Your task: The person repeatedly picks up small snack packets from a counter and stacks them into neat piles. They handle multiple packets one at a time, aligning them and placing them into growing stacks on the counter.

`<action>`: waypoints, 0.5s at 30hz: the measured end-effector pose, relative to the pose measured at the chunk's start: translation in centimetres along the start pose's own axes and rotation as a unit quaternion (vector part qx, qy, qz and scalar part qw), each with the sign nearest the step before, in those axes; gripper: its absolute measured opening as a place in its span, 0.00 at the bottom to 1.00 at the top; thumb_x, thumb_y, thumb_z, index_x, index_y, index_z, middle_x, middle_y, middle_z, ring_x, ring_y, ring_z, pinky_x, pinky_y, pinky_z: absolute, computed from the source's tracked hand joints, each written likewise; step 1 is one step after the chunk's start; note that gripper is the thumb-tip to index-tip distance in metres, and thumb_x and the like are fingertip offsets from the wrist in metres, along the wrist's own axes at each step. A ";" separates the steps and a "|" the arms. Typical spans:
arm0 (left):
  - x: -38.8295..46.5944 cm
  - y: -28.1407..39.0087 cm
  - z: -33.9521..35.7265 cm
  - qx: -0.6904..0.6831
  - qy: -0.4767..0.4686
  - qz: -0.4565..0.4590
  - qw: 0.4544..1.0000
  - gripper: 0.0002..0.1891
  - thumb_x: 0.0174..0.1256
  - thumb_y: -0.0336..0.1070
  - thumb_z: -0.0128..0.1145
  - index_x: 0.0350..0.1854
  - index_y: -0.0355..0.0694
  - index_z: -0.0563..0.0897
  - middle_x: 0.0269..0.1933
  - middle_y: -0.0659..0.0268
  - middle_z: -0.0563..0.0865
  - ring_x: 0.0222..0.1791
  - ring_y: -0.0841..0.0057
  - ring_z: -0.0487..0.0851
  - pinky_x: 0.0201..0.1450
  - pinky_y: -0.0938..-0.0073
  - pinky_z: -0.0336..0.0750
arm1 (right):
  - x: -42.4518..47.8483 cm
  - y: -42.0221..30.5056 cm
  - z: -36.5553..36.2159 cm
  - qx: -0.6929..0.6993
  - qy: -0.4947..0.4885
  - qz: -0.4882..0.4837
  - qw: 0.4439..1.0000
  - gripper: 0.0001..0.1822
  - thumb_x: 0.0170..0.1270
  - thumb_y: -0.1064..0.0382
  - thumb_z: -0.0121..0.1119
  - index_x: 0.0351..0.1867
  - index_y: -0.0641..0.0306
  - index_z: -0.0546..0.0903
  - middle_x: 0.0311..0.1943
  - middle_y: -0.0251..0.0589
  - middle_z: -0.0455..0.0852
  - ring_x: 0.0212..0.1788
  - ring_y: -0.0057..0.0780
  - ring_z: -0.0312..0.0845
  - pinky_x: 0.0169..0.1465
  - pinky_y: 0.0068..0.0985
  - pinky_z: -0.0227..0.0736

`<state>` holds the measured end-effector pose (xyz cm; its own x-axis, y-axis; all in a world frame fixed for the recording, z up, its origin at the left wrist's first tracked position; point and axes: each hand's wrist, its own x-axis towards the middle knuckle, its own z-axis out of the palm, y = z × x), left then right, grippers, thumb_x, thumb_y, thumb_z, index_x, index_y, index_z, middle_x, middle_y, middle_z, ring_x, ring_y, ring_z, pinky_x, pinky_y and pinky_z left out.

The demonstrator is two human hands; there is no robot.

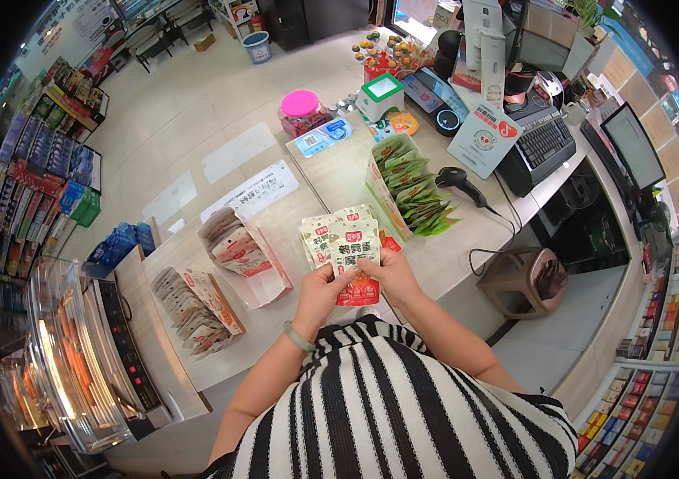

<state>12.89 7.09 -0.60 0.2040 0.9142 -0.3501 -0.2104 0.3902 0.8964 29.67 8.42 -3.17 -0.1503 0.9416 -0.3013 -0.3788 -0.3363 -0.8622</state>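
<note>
Both my left hand (pixel 320 294) and my right hand (pixel 396 278) grip a white and red snack packet (pixel 356 239) in front of my body, thumbs on its face. Behind it, more packets of the same kind (pixel 314 230) lie on the counter (pixel 339 173). To the left stands an open carton (pixel 264 284), partly filled with upright packets (pixel 233 242). Nearer the left end, another carton (pixel 213 293) has a row of packets (pixel 187 314) along it. A green carton (pixel 384 200) on the right is full of green packets (pixel 414 185).
A barcode scanner (pixel 462 182) and its cable lie right of the green carton. Farther back are a payment box (pixel 381 96), a pink-lidded jar (pixel 302 111) and a keyboard (pixel 540 141). A glass sausage warmer (pixel 73 353) stands at left, a stool (pixel 519 281) at right.
</note>
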 end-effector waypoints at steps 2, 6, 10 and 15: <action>0.4 0.0 0.1 0.011 0.012 -0.006 1.000 0.12 0.68 0.34 0.64 0.47 0.30 0.86 0.42 0.64 0.89 0.36 0.85 0.83 0.38 0.81 0.79 | 0.3 0.2 -0.2 0.008 0.008 0.010 1.000 0.10 0.67 0.69 0.62 0.48 0.70 0.83 0.42 0.37 0.88 0.40 0.19 0.82 0.46 0.21 0.78; 2.0 -1.6 0.0 0.029 0.070 -0.028 0.997 0.11 0.68 0.34 0.63 0.44 0.30 0.87 0.41 0.65 0.89 0.35 0.86 0.82 0.37 0.81 0.78 | 0.6 1.2 -0.4 -0.089 0.033 -0.047 0.994 0.11 0.68 0.71 0.59 0.50 0.72 0.80 0.43 0.38 0.88 0.40 0.19 0.82 0.46 0.21 0.78; 3.8 -3.1 0.3 -0.003 0.051 -0.016 0.999 0.12 0.70 0.33 0.61 0.49 0.30 0.84 0.43 0.64 0.89 0.37 0.86 0.83 0.40 0.82 0.78 | 1.2 2.8 -1.6 -0.057 0.072 -0.047 0.995 0.11 0.69 0.74 0.56 0.51 0.73 0.78 0.43 0.41 0.88 0.40 0.19 0.83 0.45 0.20 0.78; 4.4 -4.7 -0.1 0.081 0.040 -0.007 0.996 0.20 0.69 0.32 0.60 0.61 0.30 0.78 0.42 0.69 0.85 0.37 0.87 0.80 0.41 0.82 0.76 | 4.4 3.7 -4.0 -0.108 0.112 -0.061 0.986 0.11 0.69 0.74 0.55 0.51 0.75 0.78 0.41 0.42 0.88 0.41 0.19 0.83 0.44 0.21 0.77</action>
<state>14.72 9.34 -6.34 0.1281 0.9168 -0.3783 -0.0495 0.3869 0.9208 31.26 11.41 -9.35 0.0984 0.9629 -0.2514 -0.1752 -0.2319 -0.9568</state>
